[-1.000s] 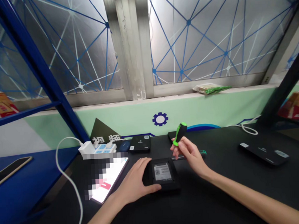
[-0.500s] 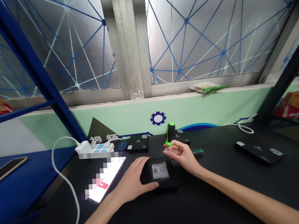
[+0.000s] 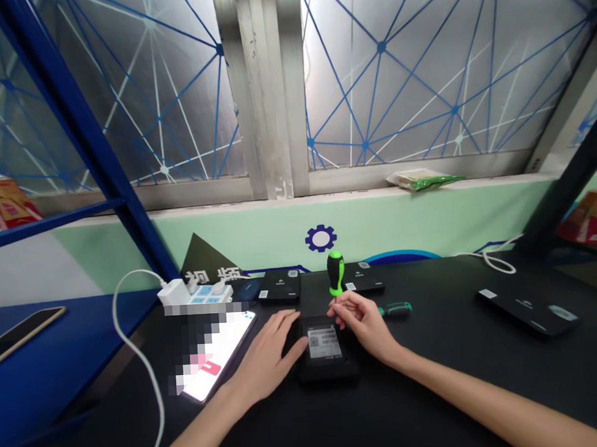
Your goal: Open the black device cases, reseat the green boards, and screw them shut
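Note:
A small black device [image 3: 329, 368] with a white label lies flat on the black table [image 3: 437, 389] in front of me. My left hand [image 3: 270, 362] rests flat on its left edge, fingers stretched out. My right hand [image 3: 366, 320] pinches the shaft of a green-and-black screwdriver [image 3: 336, 273], which stands upright with its tip at the device's far edge.
A lit phone [image 3: 210, 361] lies left of the device. A white power strip [image 3: 195, 295] with a cable sits behind it. Two black boxes [image 3: 280, 286] and a second green-handled screwdriver [image 3: 396, 308] lie further back. Another black device [image 3: 528, 308] lies far right.
The screwdriver went from tilted to upright and moved left and down onto the device's far edge. My left hand stayed on the device.

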`<act>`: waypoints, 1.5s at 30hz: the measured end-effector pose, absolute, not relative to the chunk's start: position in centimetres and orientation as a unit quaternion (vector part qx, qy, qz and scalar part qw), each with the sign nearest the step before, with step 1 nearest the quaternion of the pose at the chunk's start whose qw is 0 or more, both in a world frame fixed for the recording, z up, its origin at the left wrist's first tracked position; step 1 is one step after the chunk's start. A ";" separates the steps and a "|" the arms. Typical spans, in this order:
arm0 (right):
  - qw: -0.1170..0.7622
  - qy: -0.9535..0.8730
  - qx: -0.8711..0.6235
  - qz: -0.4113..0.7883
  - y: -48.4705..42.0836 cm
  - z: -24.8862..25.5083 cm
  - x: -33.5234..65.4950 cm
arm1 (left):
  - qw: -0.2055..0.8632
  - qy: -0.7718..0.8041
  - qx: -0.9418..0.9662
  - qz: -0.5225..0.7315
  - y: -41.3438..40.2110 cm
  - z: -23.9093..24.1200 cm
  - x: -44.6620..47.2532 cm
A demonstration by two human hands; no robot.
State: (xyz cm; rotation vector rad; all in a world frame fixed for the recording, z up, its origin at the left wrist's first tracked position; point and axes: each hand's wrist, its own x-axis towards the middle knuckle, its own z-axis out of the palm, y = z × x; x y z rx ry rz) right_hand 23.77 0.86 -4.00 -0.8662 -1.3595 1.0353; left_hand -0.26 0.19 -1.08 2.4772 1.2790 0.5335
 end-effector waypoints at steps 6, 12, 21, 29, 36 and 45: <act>0.569 -0.585 -0.368 0.446 0.9 -4.0 23.8 | -0.002 0.466 0.855 0.226 2.4 -2.6 -0.4; 0.565 -0.591 -0.369 0.442 0.8 -4.1 23.9 | 0.009 0.480 0.854 0.199 3.2 -3.4 -0.6; 0.565 -0.596 -0.368 0.437 0.8 -3.9 23.9 | 0.000 0.497 0.847 0.187 3.7 -4.1 -0.9; 0.562 -0.601 -0.366 0.435 0.7 -4.0 24.0 | 0.003 0.501 0.842 0.198 3.8 -4.0 -1.0; 0.560 -0.602 -0.364 0.437 0.8 -4.1 24.0 | -0.012 0.493 0.844 0.211 4.1 -4.1 -1.3; 0.551 -0.615 -0.370 0.426 0.6 -4.0 24.1 | -0.018 0.485 0.846 0.221 3.1 -3.5 -1.1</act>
